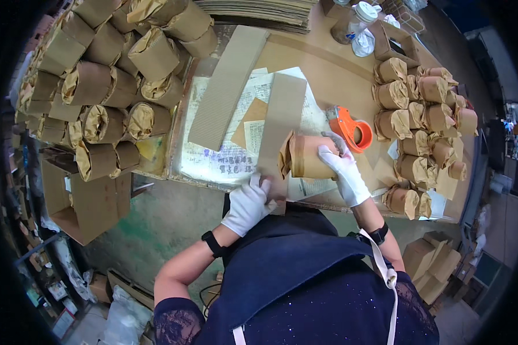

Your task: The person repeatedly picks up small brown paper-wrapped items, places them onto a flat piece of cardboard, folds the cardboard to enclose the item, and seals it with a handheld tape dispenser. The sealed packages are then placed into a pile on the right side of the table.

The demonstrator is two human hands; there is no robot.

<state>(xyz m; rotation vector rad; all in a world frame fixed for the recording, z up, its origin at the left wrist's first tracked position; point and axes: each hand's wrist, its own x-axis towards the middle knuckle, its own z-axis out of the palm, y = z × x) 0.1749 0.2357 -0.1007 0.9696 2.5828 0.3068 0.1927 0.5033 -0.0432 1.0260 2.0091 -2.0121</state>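
Observation:
My right hand (345, 169), in a white glove, is wrapped round a paper-wrapped cylinder (311, 156) and holds it on its side above the table's near edge. Crumpled brown paper sticks out of the cylinder's left end. A narrow grey cardboard strip (283, 115) runs from mid-table to the near edge, partly behind the cylinder. At the strip's near end, slightly blurred, my gloved left hand (249, 202) is closed on it with curled fingers. An orange tape dispenser (351, 129) lies just beyond my right hand. A wider corrugated cardboard piece (229, 89) lies to the left.
Wrapped cylinders (101, 83) are piled high at the left, and more wrapped cylinders (394, 95) stand along the right side. Flat cardboard sheets (259, 12) are stacked at the back, near a lidded plastic jar (354, 23). An open carton (89, 198) is below the left pile.

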